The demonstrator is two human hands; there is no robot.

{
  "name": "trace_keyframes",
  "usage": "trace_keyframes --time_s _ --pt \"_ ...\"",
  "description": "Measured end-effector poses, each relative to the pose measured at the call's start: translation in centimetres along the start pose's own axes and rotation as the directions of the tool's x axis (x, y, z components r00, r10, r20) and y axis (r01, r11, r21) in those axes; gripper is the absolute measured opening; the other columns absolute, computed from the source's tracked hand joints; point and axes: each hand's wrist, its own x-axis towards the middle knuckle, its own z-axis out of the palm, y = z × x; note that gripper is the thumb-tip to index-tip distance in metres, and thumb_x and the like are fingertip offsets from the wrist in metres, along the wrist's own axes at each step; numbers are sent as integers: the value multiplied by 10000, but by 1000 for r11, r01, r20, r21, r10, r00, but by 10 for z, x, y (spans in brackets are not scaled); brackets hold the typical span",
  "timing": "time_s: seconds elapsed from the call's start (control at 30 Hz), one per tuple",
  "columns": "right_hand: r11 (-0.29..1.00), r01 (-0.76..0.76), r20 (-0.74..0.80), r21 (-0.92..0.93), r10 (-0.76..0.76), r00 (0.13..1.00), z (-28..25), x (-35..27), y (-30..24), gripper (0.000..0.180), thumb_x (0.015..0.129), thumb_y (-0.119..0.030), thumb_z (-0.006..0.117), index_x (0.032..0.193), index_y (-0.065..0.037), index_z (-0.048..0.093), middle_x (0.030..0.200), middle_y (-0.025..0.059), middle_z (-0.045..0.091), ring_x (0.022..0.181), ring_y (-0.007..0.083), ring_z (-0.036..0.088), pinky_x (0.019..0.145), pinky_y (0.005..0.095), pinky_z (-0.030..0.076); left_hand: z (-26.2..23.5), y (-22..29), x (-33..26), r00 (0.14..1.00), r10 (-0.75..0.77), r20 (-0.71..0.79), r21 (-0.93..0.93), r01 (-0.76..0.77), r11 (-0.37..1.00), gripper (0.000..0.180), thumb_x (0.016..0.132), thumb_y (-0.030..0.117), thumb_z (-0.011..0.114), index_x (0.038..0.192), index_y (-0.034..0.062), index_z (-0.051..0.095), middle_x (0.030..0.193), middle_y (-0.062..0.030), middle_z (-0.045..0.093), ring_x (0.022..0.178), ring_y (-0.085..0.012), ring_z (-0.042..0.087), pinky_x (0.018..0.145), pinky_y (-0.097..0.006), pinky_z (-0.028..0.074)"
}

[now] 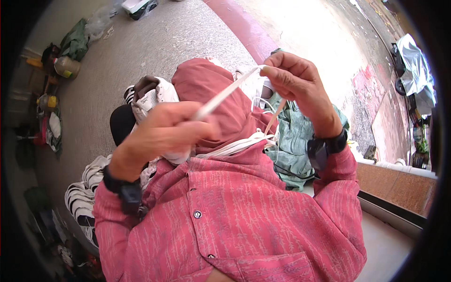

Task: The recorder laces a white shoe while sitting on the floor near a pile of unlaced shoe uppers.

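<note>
Hands: two; left hand point(162, 131) left of centre, right hand point(296, 77) right of centre in the upper half of the frame.
White lace point(225, 95): one length drawn between the hands, running diagonally from the middle of the frame to the upper centre; flat, narrow, plain white, straight and taut.
Right fingers: thumb and index finger pinched on the lace; a further strand drops below this hand toward the lap.
Left fingers: closed about the lower end of the lace; motion blur obscures the fingertips and exact contact.
Lace bundle point(239, 145): one, at the centre of the frame, lying across the lap; strands overlap and cannot be counted.
Wrist devices: two, black, one per wrist; left device point(128, 193), right device point(318, 152).
Shirt point(249, 197): one, pink-red with a pale pattern; two buttons clearly visible at lower centre; cut off by the bottom edge.
Red-brown cloth point(211, 89): covers the knees at upper centre; partly hidden behind the left hand.
Shoe point(145, 94): white and brown, left of centre; its lower part is hidden by the left hand.
Striped pieces point(77, 197): white and dark, stacked at lower left; the sleeve overlaps them, count uncertain.
Green sheeting point(296, 127): crumpled, right of centre, partly behind the right forearm.
</note>
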Motion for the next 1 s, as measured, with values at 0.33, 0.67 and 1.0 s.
trace_keyframes --time_s 0.33,0.67,1.0 --pt "967 -253 -156 5 251 955 -107 -32 121 274 915 -328 672 794 -83 676 576 -106 408 508 4 292 468 221 184 -92 -31 -165 700 523 -485 -473 -714 517 206 1051 206 383 943 56 475 554 30 256 414 -72 222 380 -242 212" --pt "897 -437 -634 -56 306 710 -195 -109 210 338 853 -399 702 727 -85 690 515 -88 400 441 28 317 430 230 187 -163 -106 -314 466 352 -811 -336 -865 371 319 1055 167 345 1198 -59 519 575 19 265 461 -70 222 433 -233 208" --pt "843 -525 -640 118 469 609 -255 -155 237 299 842 -355 735 810 -61 692 544 -73 442 407 41 339 388 237 206 -195 -184 -389 -73 1 -997 62 -847 528 296 993 227 522 1225 57 593 757 -7 495 656 -116 460 554 -255 344"
